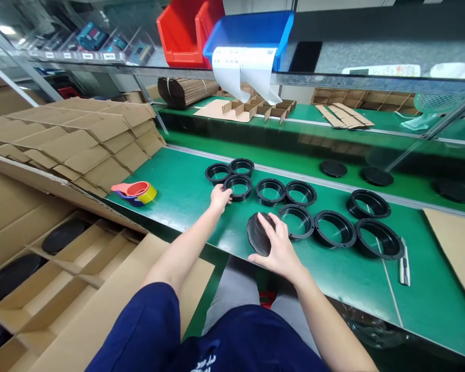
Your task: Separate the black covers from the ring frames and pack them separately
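A green table (178, 181) fills the head view, its black rings (336, 244) laid flat, probably for stability. The left hand (219, 199) reaches a ring (240, 198) in the leftmost cluster; whether its grip closes, I cannot tell. Near the front edge, the right hand (281, 243) clasps a black disc (257, 232) across its sides, seemingly for control.

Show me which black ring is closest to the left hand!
The front round, black, plastic-looking ring of the leftmost three: the left fingers are at its rim, farther from the others.
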Demonstrator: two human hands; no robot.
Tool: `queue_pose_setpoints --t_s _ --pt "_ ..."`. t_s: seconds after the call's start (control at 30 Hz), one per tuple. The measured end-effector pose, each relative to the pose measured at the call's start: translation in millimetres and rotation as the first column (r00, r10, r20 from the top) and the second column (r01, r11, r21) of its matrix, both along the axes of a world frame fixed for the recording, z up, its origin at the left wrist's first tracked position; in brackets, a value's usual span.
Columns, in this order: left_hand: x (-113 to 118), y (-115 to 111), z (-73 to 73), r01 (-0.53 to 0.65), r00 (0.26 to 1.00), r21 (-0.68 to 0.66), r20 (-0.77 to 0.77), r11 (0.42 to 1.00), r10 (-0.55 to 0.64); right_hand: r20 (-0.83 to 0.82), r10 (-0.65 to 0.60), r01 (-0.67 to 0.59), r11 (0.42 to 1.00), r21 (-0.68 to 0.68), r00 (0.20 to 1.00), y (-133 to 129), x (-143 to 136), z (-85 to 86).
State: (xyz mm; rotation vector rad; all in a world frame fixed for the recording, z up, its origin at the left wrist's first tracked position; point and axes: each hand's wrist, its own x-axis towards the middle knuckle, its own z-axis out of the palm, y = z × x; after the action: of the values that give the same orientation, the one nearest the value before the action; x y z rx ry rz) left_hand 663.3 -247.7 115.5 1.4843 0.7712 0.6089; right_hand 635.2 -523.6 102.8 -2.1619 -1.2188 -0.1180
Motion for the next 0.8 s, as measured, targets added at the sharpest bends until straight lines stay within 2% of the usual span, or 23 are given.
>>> queue_pose_setpoints --t_s 0.1,0.23,0.3,0.4,0.47,0.53,0.6,0.7,0.8 --pt "-23 -4 -12.0 0.066 0.997 -0.088 0.039 0.994 -0.062 0.059 0.010 -0.007 0.999 -0.048 0.998 7 -4 1.5" --pt "-81 -27 -27.2 0.151 0.987 -0.177 0.089 0.972 -0.137 0.178 0.012 0.006 0.995 -0.097 0.984 40 2 12.0" --pt "-106 -33 -29.1 0.193 0.980 -0.227 0.098 0.955 -0.175 0.230 0.034 0.001 0.988 -0.154 0.973 64 7 16.9" --pt "-135 -29 -26.6 0.211 0.977 -0.248 0.087 0.945 -0.195 0.266 0.091 -0.015 0.962 -0.274 0.960 98 13 21.8" --pt "-147 -20 -24.3 0.154 0.987 -0.179 0.073 0.972 -0.143 0.265 0.107 -0.011 0.940 -0.342 0.958 111 15 23.2" --pt "-154 -13 -22.4 0.066 0.995 -0.034 0.072 0.997 -0.063 0.259 0.105 0.003 0.924 -0.383 0.960 118 16 22.1" --pt "-154 -10 -20.4 0.024 0.996 0.133 0.081 0.991 -0.035 0.255 0.100 0.013 0.914 -0.406 0.962 119 18 18.6" --pt "-142 -14 -12.3 0.079 0.991 0.339 0.071 0.937 -0.110 0.239 0.103 0.008 0.908 -0.420 0.966 117 21 12.6" --pt "-127 -19 8.0 0.166 0.980 0.494 0.010 0.853 -0.197 0.213 0.100 -0.021 0.938 -0.345 0.972 107 25 11.8"
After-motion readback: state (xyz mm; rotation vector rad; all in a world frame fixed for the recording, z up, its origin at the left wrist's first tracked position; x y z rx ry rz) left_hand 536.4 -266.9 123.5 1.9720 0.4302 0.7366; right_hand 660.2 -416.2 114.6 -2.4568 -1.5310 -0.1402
